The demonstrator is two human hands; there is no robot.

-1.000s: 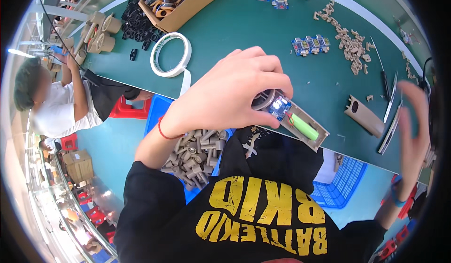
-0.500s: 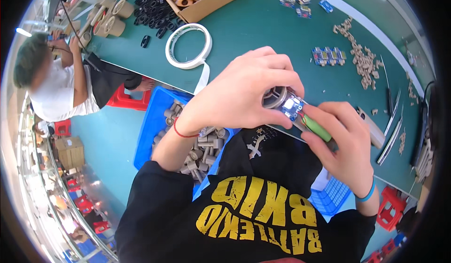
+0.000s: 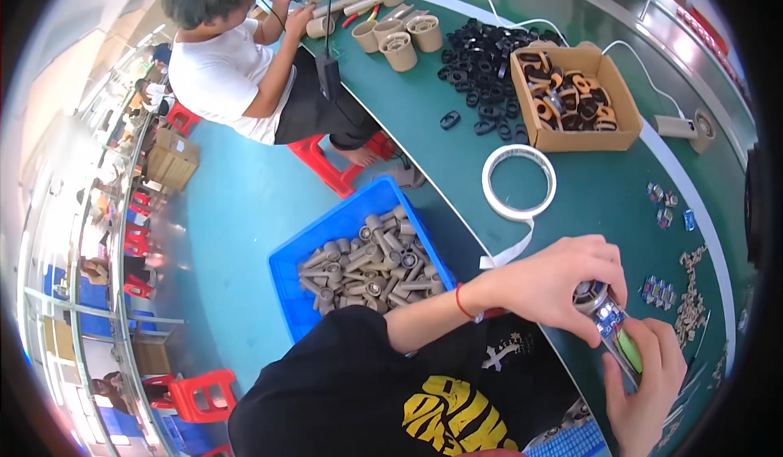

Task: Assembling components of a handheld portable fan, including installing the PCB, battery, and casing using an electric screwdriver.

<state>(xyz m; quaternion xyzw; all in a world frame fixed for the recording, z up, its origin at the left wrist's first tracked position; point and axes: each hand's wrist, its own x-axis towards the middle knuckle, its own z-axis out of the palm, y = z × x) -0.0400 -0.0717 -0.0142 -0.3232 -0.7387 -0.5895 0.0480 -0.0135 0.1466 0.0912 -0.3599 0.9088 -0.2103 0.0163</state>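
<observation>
Both my hands hold one small plastic housing (image 3: 590,297) near the table edge at the lower right. My left hand (image 3: 555,284) curls over its round end, with thumb and fingers on either side. A blue circuit board (image 3: 608,319) with thin red wires shows in the open housing between my hands. Beside the board lies a green battery (image 3: 629,351), partly covered by my right hand (image 3: 652,379), whose fingers and thumb close round the housing's other end. My right fingertips rest near the battery and board; their exact contact is hidden.
A blue bin (image 3: 298,237) of beige housings stands below the table edge. On the green table lie a tape roll (image 3: 488,181), a cardboard box (image 3: 587,139) of ring parts, black rings (image 3: 481,69), circuit boards (image 3: 657,292) and small beige pieces (image 3: 692,314). A co-worker (image 3: 228,73) sits at far left.
The view has swung left, so the table, bin and co-worker sit further right in the picture. Both my hands keep hold of the housing, and my right fingers are closer round it.
</observation>
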